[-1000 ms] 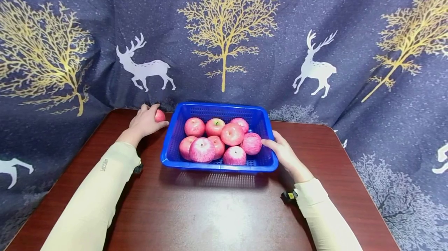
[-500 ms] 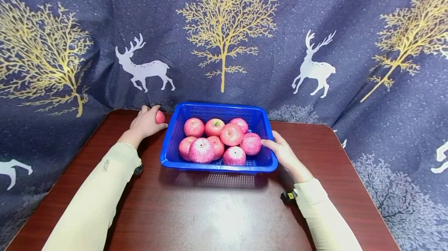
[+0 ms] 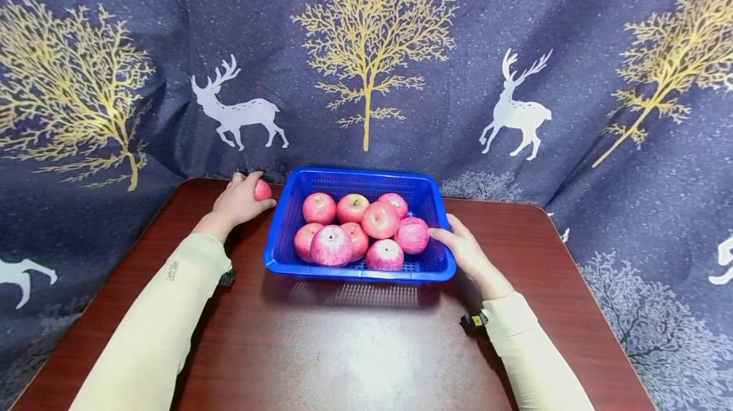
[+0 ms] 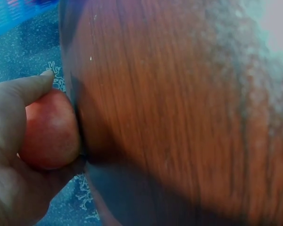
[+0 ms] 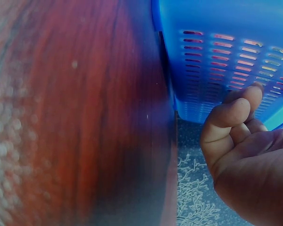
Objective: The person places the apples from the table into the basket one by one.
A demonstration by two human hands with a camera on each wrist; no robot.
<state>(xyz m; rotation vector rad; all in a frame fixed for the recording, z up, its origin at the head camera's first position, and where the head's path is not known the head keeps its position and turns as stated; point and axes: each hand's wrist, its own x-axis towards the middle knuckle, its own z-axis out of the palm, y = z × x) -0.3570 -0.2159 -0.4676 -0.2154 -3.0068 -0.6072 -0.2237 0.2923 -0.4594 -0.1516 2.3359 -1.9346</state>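
A red apple (image 3: 263, 190) rests at the table's back left, just outside the basket. My left hand (image 3: 236, 202) grips it, thumb on the basket side and fingers round its far side. In the left wrist view the apple (image 4: 52, 129) sits between thumb and fingers, close to the tabletop. A blue plastic basket (image 3: 366, 276) stands at the back middle, with several red apples (image 3: 331, 246) in it. My right hand (image 3: 466, 252) holds its right side, thumb over the rim. The right wrist view shows curled fingers (image 5: 236, 113) against the slotted outer wall.
The brown wooden table (image 3: 321, 341) has its back edge close behind the basket. A dark blue cloth (image 3: 424, 29) with trees and deer hangs behind and at the sides. Both wrists wear small black devices (image 3: 473, 320).
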